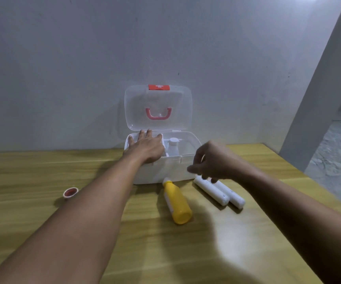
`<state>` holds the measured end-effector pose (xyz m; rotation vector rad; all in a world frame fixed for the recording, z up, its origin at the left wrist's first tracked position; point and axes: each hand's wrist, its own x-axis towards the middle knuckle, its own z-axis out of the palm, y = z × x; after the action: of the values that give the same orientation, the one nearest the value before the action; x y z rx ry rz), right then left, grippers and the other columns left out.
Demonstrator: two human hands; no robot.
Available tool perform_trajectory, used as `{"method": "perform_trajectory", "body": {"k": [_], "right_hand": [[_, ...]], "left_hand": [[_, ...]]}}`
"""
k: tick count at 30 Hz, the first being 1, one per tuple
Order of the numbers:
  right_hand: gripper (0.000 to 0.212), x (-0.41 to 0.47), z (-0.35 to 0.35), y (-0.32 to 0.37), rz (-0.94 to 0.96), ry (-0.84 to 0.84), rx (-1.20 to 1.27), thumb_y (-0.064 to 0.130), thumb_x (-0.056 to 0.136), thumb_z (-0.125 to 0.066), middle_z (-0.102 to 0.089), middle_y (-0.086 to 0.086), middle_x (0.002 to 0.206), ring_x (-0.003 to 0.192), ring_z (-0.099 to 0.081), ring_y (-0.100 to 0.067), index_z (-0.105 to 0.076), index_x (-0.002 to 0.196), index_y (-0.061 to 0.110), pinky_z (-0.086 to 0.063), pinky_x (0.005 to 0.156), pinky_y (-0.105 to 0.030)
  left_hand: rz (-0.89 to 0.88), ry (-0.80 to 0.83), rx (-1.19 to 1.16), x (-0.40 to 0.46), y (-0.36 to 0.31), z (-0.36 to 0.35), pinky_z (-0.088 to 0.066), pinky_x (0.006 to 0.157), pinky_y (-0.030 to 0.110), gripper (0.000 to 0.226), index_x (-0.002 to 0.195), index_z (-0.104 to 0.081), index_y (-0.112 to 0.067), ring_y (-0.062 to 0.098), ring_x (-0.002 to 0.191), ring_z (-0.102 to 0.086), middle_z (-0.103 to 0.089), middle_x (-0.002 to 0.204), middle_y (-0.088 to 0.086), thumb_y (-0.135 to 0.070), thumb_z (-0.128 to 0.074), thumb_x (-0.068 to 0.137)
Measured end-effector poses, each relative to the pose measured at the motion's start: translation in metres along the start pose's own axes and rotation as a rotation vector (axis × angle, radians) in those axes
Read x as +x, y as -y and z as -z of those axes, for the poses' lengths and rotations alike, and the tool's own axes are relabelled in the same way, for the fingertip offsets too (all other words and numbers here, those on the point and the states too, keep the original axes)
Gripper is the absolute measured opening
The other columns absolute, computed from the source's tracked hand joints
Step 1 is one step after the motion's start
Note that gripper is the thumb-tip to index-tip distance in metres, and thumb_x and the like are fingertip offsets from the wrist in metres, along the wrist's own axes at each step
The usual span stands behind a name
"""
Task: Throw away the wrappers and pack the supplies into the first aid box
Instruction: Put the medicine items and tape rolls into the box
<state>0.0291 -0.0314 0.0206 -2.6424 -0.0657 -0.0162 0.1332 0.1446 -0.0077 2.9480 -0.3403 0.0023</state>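
A white first aid box point(165, 171) stands open on the wooden table against the wall, its clear lid point(158, 108) upright with a pink handle and a red clasp. Inside its right half stands a clear bottle point(173, 147) with a white cap. My left hand point(145, 147) lies flat, fingers spread, on the box's left half. My right hand point(210, 162) hovers just above the far ends of two white tubes point(218, 191) lying side by side; its fingers are curled and hold nothing. A yellow bottle point(177, 201) lies on its side in front of the box.
A small red-and-white cap point(70, 192) sits on the wooden table point(42, 173) to the left of my left forearm. The table's right edge runs diagonally past the tubes, with a wall corner and grey floor point(333, 152) beyond it.
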Motion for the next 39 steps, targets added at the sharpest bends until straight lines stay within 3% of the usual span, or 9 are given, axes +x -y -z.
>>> {"method": "perform_trajectory", "body": {"k": [4, 7, 13, 19, 23, 25, 29, 32, 39], "right_hand": [[0.033, -0.012, -0.034, 0.014, 0.019, 0.134, 0.032, 0.044, 0.073, -0.079, -0.070, -0.007, 0.065, 0.062, -0.073, -0.027, -0.066, 0.070, 0.015, -0.061, 0.054, -0.036], [0.035, -0.008, -0.053, 0.023, -0.006, 0.135, -0.014, 0.041, 0.069, -0.081, -0.064, -0.005, 0.060, 0.050, -0.069, -0.024, -0.056, 0.061, 0.018, -0.057, 0.044, -0.030], [0.041, -0.011, -0.013, 0.025, -0.096, 0.276, 0.118, 0.020, 0.067, -0.085, -0.071, -0.017, 0.088, 0.071, -0.073, -0.031, -0.065, 0.098, 0.003, -0.063, 0.059, -0.044], [0.053, -0.007, 0.066, 0.028, -0.005, 0.024, 0.319, 0.005, 0.074, -0.080, -0.063, -0.013, 0.097, 0.076, -0.071, -0.032, -0.055, 0.120, 0.015, -0.063, 0.058, -0.044], [0.043, 0.032, 0.062, 0.028, 0.062, -0.323, 0.338, 0.006, 0.074, -0.078, -0.052, -0.014, 0.114, 0.084, -0.068, -0.036, -0.060, 0.111, 0.017, -0.063, 0.062, -0.046], [0.038, 0.052, 0.049, 0.024, 0.087, -0.390, 0.268, 0.007, 0.076, -0.075, -0.052, -0.010, 0.110, 0.090, -0.066, -0.035, -0.062, 0.109, 0.018, -0.061, 0.074, -0.047], [0.024, 0.079, 0.021, 0.015, 0.139, -0.347, 0.011, 0.010, 0.084, -0.067, -0.064, -0.013, 0.114, 0.090, -0.058, -0.028, -0.067, 0.105, 0.019, -0.052, 0.078, -0.036], [0.019, 0.091, 0.005, 0.007, 0.138, -0.270, -0.104, 0.018, 0.083, -0.069, -0.067, -0.009, 0.115, 0.095, -0.061, -0.029, -0.068, 0.100, 0.027, -0.053, 0.086, -0.042], [0.039, 0.100, -0.007, -0.005, 0.093, -0.222, -0.160, 0.033, 0.078, -0.076, -0.067, -0.002, 0.121, 0.108, -0.061, -0.026, -0.065, 0.115, 0.034, -0.047, 0.094, -0.050]], "left_hand": [[0.008, 0.003, -0.007, -0.002, -0.001, 0.001, 0.006, 0.118, 0.059, 0.058, 0.155, -0.008, -0.026, 0.029, 0.151, 0.010, 0.007, 0.164, 0.008, -0.024, -0.022, 0.098], [0.007, 0.002, -0.012, -0.003, -0.002, 0.001, 0.007, 0.118, 0.058, 0.057, 0.155, -0.008, -0.026, 0.029, 0.151, 0.011, 0.008, 0.164, 0.008, -0.024, -0.020, 0.099], [0.012, 0.012, 0.007, -0.003, -0.002, 0.002, 0.006, 0.118, 0.058, 0.057, 0.155, -0.007, -0.026, 0.028, 0.151, 0.011, 0.008, 0.164, 0.008, -0.021, -0.016, 0.099], [0.011, 0.021, 0.007, -0.001, -0.002, 0.001, 0.005, 0.117, 0.059, 0.060, 0.154, -0.007, -0.026, 0.028, 0.151, 0.011, 0.009, 0.164, 0.009, -0.025, -0.022, 0.096], [0.010, -0.006, 0.004, 0.002, 0.000, -0.002, 0.005, 0.117, 0.060, 0.061, 0.154, -0.008, -0.028, 0.027, 0.151, 0.011, 0.007, 0.164, 0.008, -0.025, -0.018, 0.094], [0.018, -0.003, -0.011, 0.002, 0.000, -0.002, 0.006, 0.118, 0.058, 0.060, 0.154, -0.008, -0.029, 0.025, 0.151, 0.011, 0.007, 0.164, 0.006, -0.025, -0.016, 0.094], [0.011, 0.009, -0.022, 0.003, 0.001, -0.001, 0.007, 0.118, 0.057, 0.059, 0.154, -0.007, -0.029, 0.025, 0.151, 0.013, 0.009, 0.164, 0.006, -0.028, -0.015, 0.096], [0.008, 0.019, -0.021, 0.003, 0.001, -0.001, 0.007, 0.118, 0.058, 0.059, 0.154, -0.007, -0.029, 0.025, 0.150, 0.013, 0.010, 0.164, 0.006, -0.029, -0.017, 0.096], [-0.002, 0.011, -0.013, 0.002, 0.001, -0.002, 0.007, 0.118, 0.059, 0.058, 0.154, -0.007, -0.027, 0.027, 0.151, 0.012, 0.009, 0.164, 0.007, -0.030, -0.017, 0.097]]}}
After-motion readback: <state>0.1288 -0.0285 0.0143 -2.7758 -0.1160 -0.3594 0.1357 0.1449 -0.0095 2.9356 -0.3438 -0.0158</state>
